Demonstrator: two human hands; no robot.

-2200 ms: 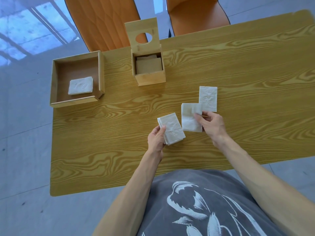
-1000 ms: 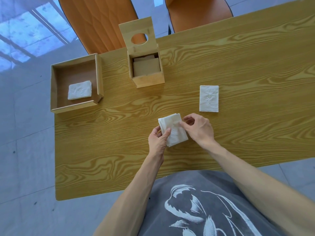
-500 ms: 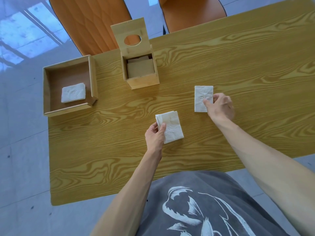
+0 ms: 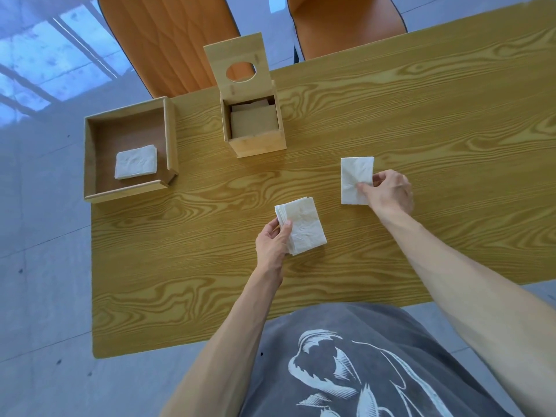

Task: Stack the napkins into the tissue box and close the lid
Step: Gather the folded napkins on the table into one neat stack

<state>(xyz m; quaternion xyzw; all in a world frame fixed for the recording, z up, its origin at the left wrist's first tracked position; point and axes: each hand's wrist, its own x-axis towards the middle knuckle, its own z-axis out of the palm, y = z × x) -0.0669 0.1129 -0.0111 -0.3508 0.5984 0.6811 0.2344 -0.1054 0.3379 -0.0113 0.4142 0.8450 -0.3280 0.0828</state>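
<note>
A wooden tissue box (image 4: 255, 142) stands at the table's far side, its lid (image 4: 237, 67) with a round hole tilted up and open; folded napkins lie inside. My left hand (image 4: 272, 242) grips the left edge of a small stack of white napkins (image 4: 302, 225) just above the table. My right hand (image 4: 388, 192) pinches the right edge of a single white napkin (image 4: 355, 179) lying flat on the table, to the right of the stack.
A shallow wooden tray (image 4: 90, 158) at the table's far left holds a folded napkin (image 4: 136, 162). Two orange chairs (image 4: 171, 34) stand behind the wooden table (image 4: 421, 115). The table's near edge runs just in front of my torso.
My right hand laid a napkin onto the stack held by my left hand, then moved right to the single napkin and closed its fingers on its edge.
</note>
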